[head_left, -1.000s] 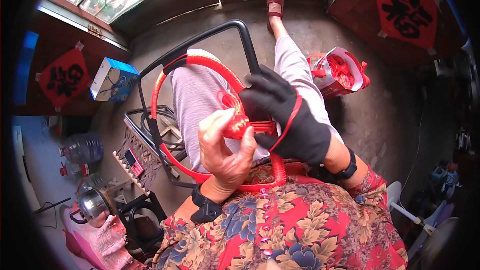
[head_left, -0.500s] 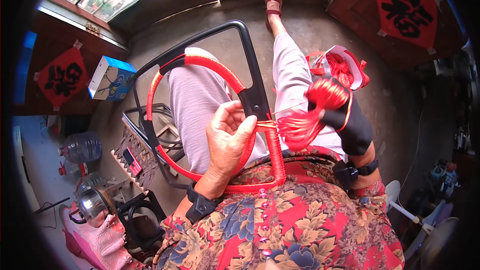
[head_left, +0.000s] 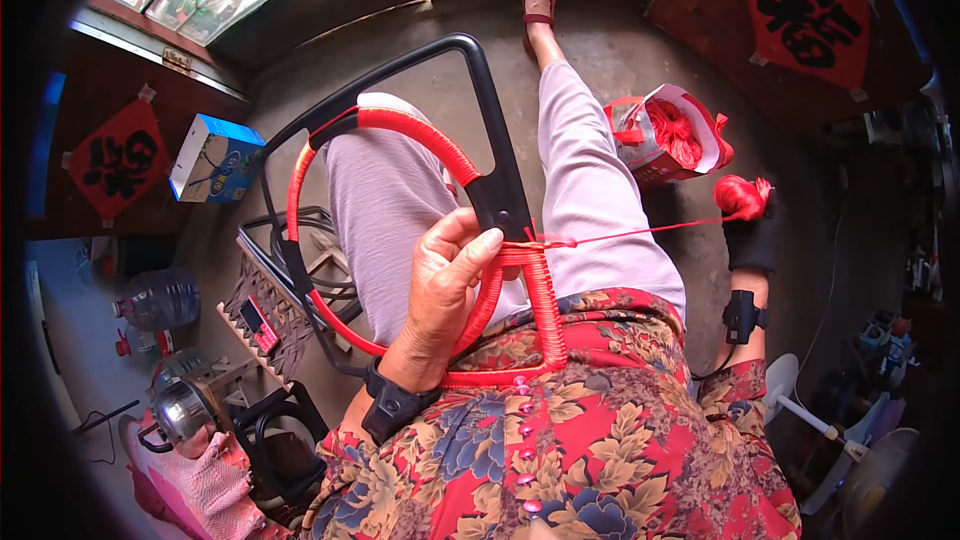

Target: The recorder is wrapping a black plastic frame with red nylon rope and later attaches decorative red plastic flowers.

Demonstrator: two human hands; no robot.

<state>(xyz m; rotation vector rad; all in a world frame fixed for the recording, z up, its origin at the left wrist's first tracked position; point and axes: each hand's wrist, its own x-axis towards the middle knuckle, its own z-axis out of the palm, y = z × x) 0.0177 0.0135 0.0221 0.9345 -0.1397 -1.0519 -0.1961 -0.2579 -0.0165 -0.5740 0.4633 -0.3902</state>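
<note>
A black metal frame (head_left: 488, 90), partly wound with glossy red cord, leans across my lap. My left hand (head_left: 450, 275) grips it near the inner corner, its thumb and fingertips pressed beside the red windings (head_left: 540, 290). Out to the right, my right hand (head_left: 750, 238), in a black covering, holds a bundle of red cord (head_left: 740, 197); its fingers are mostly hidden by the bundle. One strand of cord (head_left: 640, 232) runs nearly straight from the frame's corner to that bundle, with a small loop close to the frame.
On the floor to the right stands a bag (head_left: 650, 145) with more red cord inside. At the left are a blue-and-white box (head_left: 218, 158), a woven-seat stool (head_left: 262, 300) with a red phone (head_left: 262, 325) on it, and a water bottle (head_left: 160, 298). A white fan (head_left: 785, 385) stands lower right.
My right hand has swung outward to the right with the cord bundle, and the strand has drawn out between it and the frame. My left hand keeps its hold on the frame.
</note>
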